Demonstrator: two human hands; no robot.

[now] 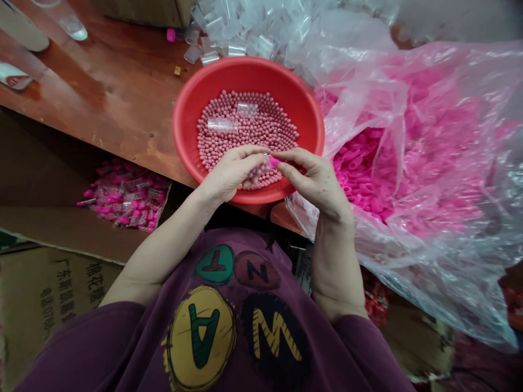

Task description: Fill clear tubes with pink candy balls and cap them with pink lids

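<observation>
Over the near side of a red basin (184,130), my left hand (232,170) is closed around a clear plastic tube (258,173) with pink beads inside. My right hand (316,177) pinches a bright pink cap (274,161) at the tube's open end. The two hands meet there, and the fingers partly hide both pieces. Pink beads (249,130) fill the bottom of the basin. On top of them lie a clear tube (223,125) and a shorter clear piece (247,110).
A plastic bag (441,163) of pink caps (363,169) lies to the right. Clear tubes (245,32) are heaped behind the basin. At lower left, a cardboard box (49,228) holds filled, pink-capped tubes (126,198). The wooden table (122,103) has a front edge.
</observation>
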